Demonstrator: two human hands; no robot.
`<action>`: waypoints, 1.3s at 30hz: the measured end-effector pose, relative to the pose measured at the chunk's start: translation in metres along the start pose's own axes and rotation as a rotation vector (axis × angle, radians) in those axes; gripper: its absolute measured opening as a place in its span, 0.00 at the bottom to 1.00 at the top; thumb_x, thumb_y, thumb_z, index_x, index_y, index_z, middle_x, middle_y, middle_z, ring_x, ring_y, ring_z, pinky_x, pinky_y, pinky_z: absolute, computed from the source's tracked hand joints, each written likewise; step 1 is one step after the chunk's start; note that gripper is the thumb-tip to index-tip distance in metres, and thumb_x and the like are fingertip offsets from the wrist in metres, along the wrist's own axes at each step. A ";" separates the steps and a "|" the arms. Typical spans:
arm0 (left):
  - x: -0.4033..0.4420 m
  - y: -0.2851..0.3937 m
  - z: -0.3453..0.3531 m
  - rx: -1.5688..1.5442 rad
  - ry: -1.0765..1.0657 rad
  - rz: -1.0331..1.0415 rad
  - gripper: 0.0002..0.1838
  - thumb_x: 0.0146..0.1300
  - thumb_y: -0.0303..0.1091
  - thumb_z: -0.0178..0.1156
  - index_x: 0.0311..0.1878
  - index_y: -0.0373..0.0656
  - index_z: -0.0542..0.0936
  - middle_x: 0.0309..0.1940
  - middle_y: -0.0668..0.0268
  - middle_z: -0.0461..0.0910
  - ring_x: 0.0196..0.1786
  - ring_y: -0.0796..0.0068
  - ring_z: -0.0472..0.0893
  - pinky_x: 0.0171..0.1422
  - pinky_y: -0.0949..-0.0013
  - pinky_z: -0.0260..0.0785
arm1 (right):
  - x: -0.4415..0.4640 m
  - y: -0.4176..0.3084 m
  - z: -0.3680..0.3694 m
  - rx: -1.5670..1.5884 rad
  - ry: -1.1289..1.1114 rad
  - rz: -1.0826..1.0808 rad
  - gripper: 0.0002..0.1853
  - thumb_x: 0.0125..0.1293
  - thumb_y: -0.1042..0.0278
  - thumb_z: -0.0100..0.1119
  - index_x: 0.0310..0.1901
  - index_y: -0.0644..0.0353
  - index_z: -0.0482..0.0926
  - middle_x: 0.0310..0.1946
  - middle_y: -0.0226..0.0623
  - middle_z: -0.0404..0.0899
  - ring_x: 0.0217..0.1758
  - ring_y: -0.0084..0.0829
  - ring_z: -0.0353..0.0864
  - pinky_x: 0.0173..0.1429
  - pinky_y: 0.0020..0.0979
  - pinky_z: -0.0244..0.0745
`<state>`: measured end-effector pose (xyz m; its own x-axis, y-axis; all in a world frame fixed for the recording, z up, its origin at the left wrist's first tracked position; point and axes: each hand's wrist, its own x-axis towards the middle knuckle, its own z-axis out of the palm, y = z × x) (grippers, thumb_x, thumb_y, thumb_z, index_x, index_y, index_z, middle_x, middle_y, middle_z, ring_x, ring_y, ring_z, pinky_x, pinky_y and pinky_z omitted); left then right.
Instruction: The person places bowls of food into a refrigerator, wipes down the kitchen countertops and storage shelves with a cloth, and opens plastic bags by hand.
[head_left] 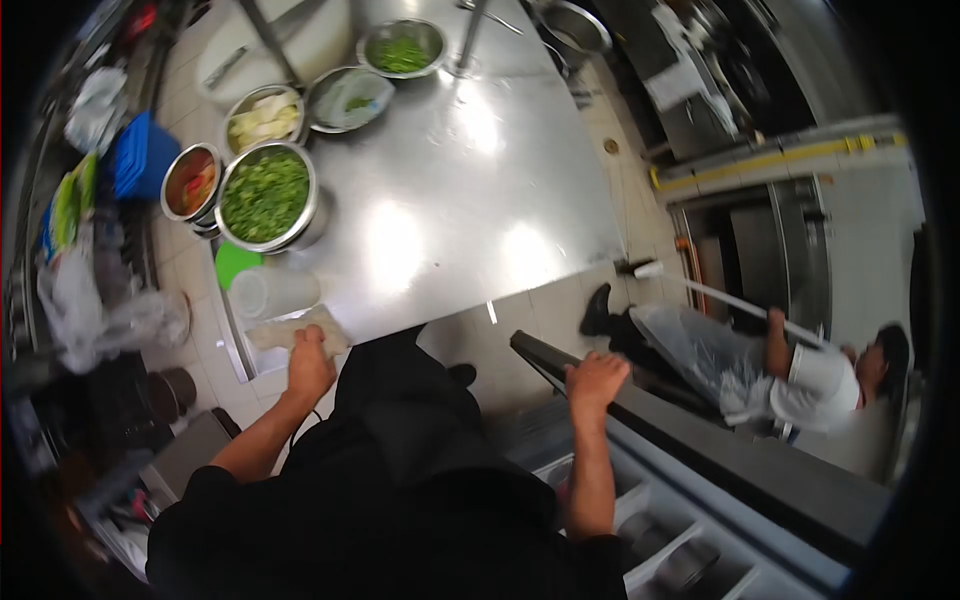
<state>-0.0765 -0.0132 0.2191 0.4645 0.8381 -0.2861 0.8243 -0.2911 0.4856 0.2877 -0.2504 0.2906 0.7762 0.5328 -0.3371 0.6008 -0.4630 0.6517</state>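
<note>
My left hand [312, 362] is closed on a pale, bunched cloth [275, 332] at the near left corner of the steel table [440, 220]. Just beyond the cloth, a translucent plastic tub [292, 290] lies beside a green lid [237, 266]. Off to the other side, my right hand [598, 382] grips the top edge of a pulled-out metal drawer [690, 450]. Inside that drawer, white-walled compartments [650, 530] partly show below my forearm.
Bowls of chopped greens [265, 196], pale pieces [265, 120] and red vegetables [191, 183] line the table's left side. At right, a person [815, 385] holds a long white-handled tool [720, 295]. A blue bin [145, 158] stands at left.
</note>
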 end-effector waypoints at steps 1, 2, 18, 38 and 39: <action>0.005 0.021 0.007 -0.052 -0.009 0.084 0.21 0.45 0.20 0.61 0.43 0.40 0.66 0.39 0.46 0.68 0.41 0.39 0.73 0.45 0.48 0.67 | -0.017 -0.010 0.002 0.006 -0.062 0.017 0.27 0.55 0.35 0.54 0.41 0.53 0.78 0.38 0.35 0.77 0.47 0.32 0.71 0.52 0.36 0.55; 0.009 0.041 0.014 -0.110 -0.013 0.166 0.21 0.44 0.19 0.61 0.42 0.40 0.66 0.39 0.46 0.68 0.41 0.38 0.72 0.45 0.49 0.67 | -0.035 -0.019 0.002 0.049 -0.107 0.029 0.28 0.54 0.35 0.54 0.42 0.54 0.78 0.39 0.35 0.77 0.47 0.32 0.72 0.52 0.36 0.56; -0.081 0.182 0.103 -0.651 -0.805 0.455 0.18 0.69 0.43 0.51 0.32 0.37 0.78 0.20 0.76 0.69 0.26 0.86 0.66 0.29 0.73 0.62 | -0.190 -0.091 0.102 2.470 0.011 0.205 0.09 0.60 0.68 0.63 0.38 0.63 0.75 0.49 0.44 0.76 0.43 0.24 0.75 0.49 0.27 0.70; -0.067 0.062 -0.055 -1.006 -0.264 0.026 0.20 0.68 0.44 0.52 0.51 0.36 0.75 0.36 0.63 0.79 0.32 0.80 0.76 0.39 0.75 0.69 | -0.056 -0.151 -0.091 2.452 0.323 -0.157 0.15 0.70 0.61 0.48 0.50 0.64 0.71 0.37 0.30 0.74 0.40 0.19 0.69 0.46 0.22 0.67; -0.069 0.052 -0.057 -0.933 -0.221 -0.039 0.23 0.68 0.44 0.52 0.57 0.36 0.71 0.38 0.61 0.79 0.34 0.78 0.77 0.41 0.74 0.69 | -0.036 -0.166 -0.108 2.340 0.401 -0.254 0.18 0.69 0.59 0.49 0.53 0.65 0.69 0.41 0.35 0.75 0.42 0.25 0.72 0.47 0.26 0.69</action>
<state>-0.0843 -0.0604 0.3110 0.5714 0.7055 -0.4193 0.2951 0.3001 0.9071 0.1391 -0.1161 0.2679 0.7941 0.6073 0.0248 -0.0087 0.0522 -0.9986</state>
